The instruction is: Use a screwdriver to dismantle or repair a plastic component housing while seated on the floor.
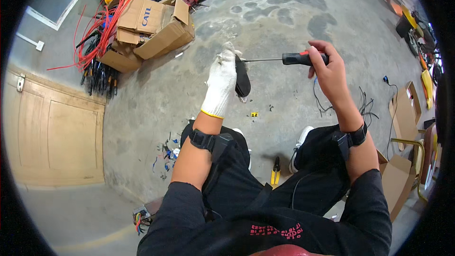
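Observation:
My left hand [222, 78], in a white knit glove with a yellow cuff edge, is closed around a flat, black, rounded piece [242, 78] whose kind I cannot make out. My bare right hand [331, 68] grips the black and red handle of a screwdriver [299, 59]. The screwdriver lies level, its thin metal shaft pointing left. Its tip meets the upper end of the black piece beside the glove; the exact contact is hidden. Both hands are held out in front of me above the concrete floor.
Yellow-handled pliers [276, 170] lie between my feet. Wire scraps [167, 154] are strewn at left, a small yellow piece [254, 114] ahead, and dark cables [366, 104] at right. Cardboard boxes [175, 38] with red tubing [111, 23] stand far left; open cartons [398, 180] lie right.

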A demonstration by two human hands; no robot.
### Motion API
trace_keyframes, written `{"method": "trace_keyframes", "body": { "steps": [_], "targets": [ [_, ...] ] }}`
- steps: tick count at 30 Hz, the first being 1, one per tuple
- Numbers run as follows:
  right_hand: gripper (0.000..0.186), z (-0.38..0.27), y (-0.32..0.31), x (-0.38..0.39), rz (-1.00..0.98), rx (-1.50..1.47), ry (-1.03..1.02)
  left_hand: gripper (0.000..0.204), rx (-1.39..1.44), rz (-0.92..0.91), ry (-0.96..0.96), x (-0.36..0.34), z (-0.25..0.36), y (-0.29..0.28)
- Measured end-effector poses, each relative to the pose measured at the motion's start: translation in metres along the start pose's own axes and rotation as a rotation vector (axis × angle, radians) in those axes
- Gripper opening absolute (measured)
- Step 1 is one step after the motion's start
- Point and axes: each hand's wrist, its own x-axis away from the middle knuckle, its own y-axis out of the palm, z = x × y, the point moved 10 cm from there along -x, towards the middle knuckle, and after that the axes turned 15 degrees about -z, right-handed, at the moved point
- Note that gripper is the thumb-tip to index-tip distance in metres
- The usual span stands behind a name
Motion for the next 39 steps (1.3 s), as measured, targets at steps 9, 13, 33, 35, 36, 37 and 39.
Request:
{"method": "trace_keyframes", "body": {
  "steps": [9, 13, 33, 35, 36, 37, 39],
  "targets": [
    [0.039, 0.006, -0.001, -0.001, -0.014, -0.075, 0.040, 0.065, 0.158, -0.005, 0.003, 0.000, -0.001, 0.003],
    [0.038, -0.021, -0.001, 0.007, 0.087, 0.007, -0.243, 0.063, 0.171, -0.021, -0.038, -0.001, -0.006, 0.009],
    [0.040, -0.013, -0.002, 0.000, 0.064, 0.026, -0.238, 0.044, 0.128, 0.037, -0.073, 0.006, -0.007, 0.006],
    [0.040, -0.017, -0.002, 0.002, 0.061, 0.045, -0.253, 0.042, 0.098, 0.042, -0.064, 0.004, -0.006, 0.005],
    [0.040, -0.021, -0.002, 0.003, 0.058, 0.062, -0.269, 0.040, 0.064, 0.047, -0.055, 0.003, -0.004, 0.004],
    [0.040, -0.023, -0.002, 0.003, 0.058, 0.062, -0.269, 0.040, 0.064, 0.047, -0.055, 0.003, -0.005, 0.002],
    [0.040, 0.002, 0.004, -0.002, -0.007, -0.016, 0.009, 0.037, 0.052, 0.065, -0.056, 0.003, -0.007, -0.003]
  ]
}}
